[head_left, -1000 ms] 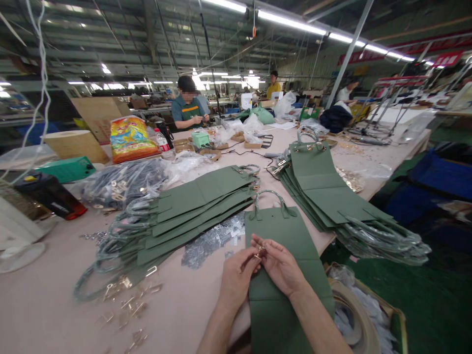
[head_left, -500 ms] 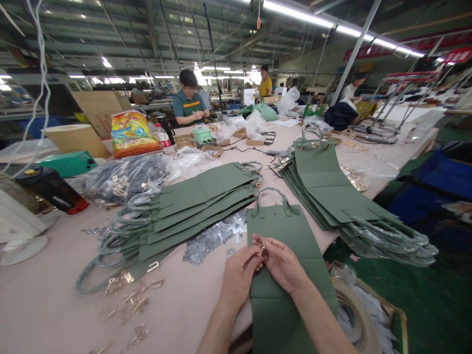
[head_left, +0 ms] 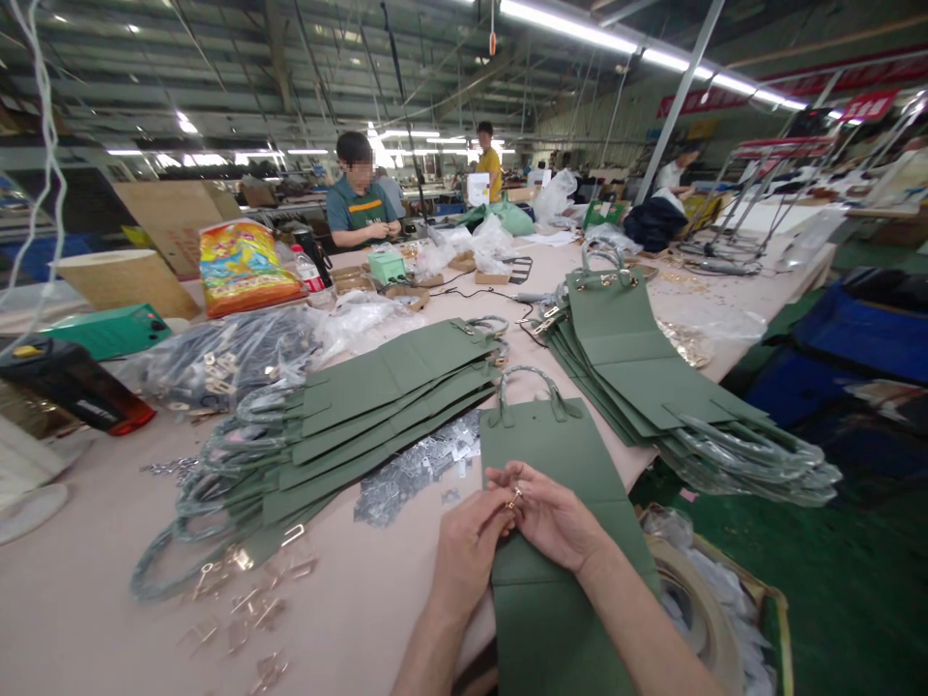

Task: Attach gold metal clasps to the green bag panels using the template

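Observation:
Above a green bag panel [head_left: 558, 609], my left hand [head_left: 464, 546] and my right hand [head_left: 555, 522] meet and pinch a small gold metal fitting [head_left: 514, 500] between their fingertips. The fingers cover much of it, so its full shape is hidden. A plastic-wrapped handle [head_left: 533, 375] arches from the panel's far end. Left of the hands lies a heap of flat silver metal plates [head_left: 417, 474]. Loose gold fittings [head_left: 250, 604] are scattered on the table at the lower left.
Stacked green panels [head_left: 384, 387] lie left, and another stack [head_left: 638, 358] lies right. A dark bottle [head_left: 72, 382], a colourful bag [head_left: 243, 271] and a green box [head_left: 108, 331] stand farther left. A person [head_left: 359, 208] works across the table. Below right is a bin [head_left: 779, 619].
The view has shifted slightly, moving the scene leftward. The gold fitting has turned a little between my fingers, and both hands still hold it in about the same place.

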`<state>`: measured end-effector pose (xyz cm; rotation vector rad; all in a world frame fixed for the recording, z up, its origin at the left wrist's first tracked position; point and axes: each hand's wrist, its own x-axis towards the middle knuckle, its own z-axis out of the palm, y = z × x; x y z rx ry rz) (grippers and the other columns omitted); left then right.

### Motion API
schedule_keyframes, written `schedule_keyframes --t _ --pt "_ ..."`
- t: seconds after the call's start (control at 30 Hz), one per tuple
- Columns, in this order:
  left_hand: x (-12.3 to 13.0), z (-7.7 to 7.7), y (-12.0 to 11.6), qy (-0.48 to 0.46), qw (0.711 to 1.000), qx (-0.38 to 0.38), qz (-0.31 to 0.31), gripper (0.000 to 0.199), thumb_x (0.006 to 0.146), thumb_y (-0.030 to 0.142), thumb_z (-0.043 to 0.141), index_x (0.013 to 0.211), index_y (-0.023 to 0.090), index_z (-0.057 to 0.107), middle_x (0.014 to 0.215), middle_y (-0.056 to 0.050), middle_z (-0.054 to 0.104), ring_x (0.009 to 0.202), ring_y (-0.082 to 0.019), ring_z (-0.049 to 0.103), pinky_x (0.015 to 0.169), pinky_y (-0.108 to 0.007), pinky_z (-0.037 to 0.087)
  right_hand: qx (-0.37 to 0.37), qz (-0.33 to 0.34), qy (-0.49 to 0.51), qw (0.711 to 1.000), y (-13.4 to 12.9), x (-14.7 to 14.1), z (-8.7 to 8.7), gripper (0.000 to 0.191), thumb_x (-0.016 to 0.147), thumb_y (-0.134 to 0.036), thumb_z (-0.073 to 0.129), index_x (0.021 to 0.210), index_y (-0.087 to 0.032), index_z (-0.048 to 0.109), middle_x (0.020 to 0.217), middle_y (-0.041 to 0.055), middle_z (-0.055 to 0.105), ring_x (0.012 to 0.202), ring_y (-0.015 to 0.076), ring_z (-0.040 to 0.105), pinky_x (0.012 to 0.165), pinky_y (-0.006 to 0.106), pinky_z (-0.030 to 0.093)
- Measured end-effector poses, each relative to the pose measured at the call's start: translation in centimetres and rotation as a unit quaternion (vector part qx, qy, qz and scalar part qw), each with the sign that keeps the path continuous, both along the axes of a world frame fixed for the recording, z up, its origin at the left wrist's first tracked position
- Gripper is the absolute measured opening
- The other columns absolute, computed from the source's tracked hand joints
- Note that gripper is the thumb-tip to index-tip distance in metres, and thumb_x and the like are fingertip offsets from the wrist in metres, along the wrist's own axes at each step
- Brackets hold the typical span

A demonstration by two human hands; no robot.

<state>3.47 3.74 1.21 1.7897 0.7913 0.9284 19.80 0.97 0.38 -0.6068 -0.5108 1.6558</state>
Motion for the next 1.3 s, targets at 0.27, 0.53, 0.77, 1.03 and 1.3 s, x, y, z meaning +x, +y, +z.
schedule_keyframes --t 0.27,0.53,0.77,1.03,1.3 --pt "-0.1 -0.2 0.7 -0.058 0.983 -0.173 -0.031 0.029 0.096 0.041 0.066 0.107 0.016 0.076 0.077 -0.002 0.068 0.069 -0.014 0.060 0.068 -0.023 0.049 0.060 -0.163 -0.248 0.953 -1.4 1.3 0.2 0.024 0.090 -0.044 0.079 0.103 -0.024 0.082 0.100 0.0053 0.075 0.089 0.0186 0.065 0.084 0.031 0.052" --pt "1.3 0.6 0.1 -0.112 0.940 -0.307 -0.099 0.040 0.087 0.047 0.079 0.107 0.013 0.077 0.079 -0.003 0.066 0.064 -0.009 0.054 0.059 -0.019 0.043 0.101 -0.190 -0.383 0.898 -2.9 2.9 1.7 0.028 0.094 -0.050 0.071 0.103 -0.027 0.084 0.095 0.0046 0.072 0.079 0.0187 0.063 0.075 0.032 0.052" --pt "3.3 1.0 -0.1 -0.200 0.869 -0.438 -0.115 0.038 0.076 0.040 0.091 0.096 0.010 0.078 0.076 -0.002 0.062 0.059 -0.003 0.049 0.056 -0.013 0.041 0.120 -0.202 -0.415 0.879 -3.4 3.6 1.6 0.026 0.095 -0.047 0.071 0.100 -0.026 0.085 0.100 0.0068 0.072 0.092 0.0224 0.065 0.082 0.032 0.053" --pt "5.1 0.5 -0.4 -0.208 0.861 -0.452 -0.109 0.042 0.071 0.040 0.095 0.096 0.010 0.081 0.076 -0.001 0.062 0.059 -0.002 0.049 0.056 -0.012 0.042 0.091 -0.250 -0.391 0.881 -3.7 3.5 0.6 0.024 0.092 -0.046 0.074 0.094 -0.024 0.084 0.099 0.0064 0.071 0.092 0.0215 0.064 0.082 0.031 0.053" --pt "5.4 -0.4 -0.2 -0.109 0.954 -0.269 -0.073 0.037 0.089 0.043 0.077 0.109 0.013 0.080 0.078 -0.004 0.070 0.066 -0.009 0.055 0.063 -0.019 0.046 0.005 -0.175 -0.162 0.971 -3.5 3.3 -0.9 0.041 0.086 -0.054 0.081 0.103 -0.017 0.081 0.086 0.0066 0.072 0.073 0.0179 0.063 0.073 0.034 0.054"
